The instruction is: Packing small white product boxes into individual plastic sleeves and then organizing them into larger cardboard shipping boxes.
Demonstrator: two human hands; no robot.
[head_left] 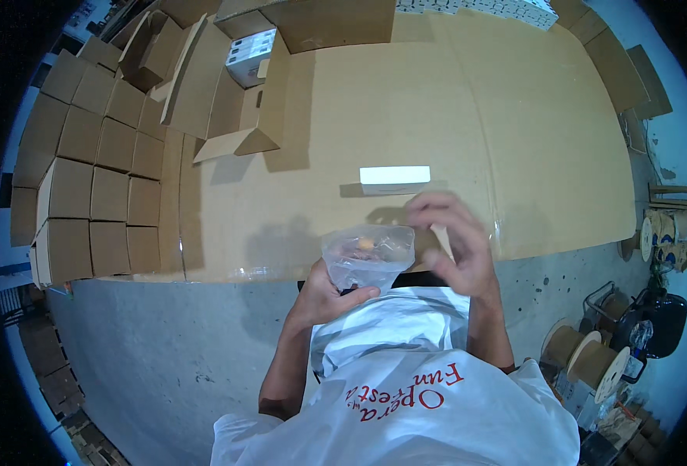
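The left hand is pinching a clear plastic bag from below; the right hand, fingers loosely spread, is touching its upper edge. The bag is probably light, limp and slippery, so gripping the film near its mouth looks safest.

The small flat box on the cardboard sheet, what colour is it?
White. The small flat box shows best in the head view.

Small white box on cardboard-covered counter just beyond the hands; open carton far left of them; stacked cardboard boxes further left; cable spools at right.
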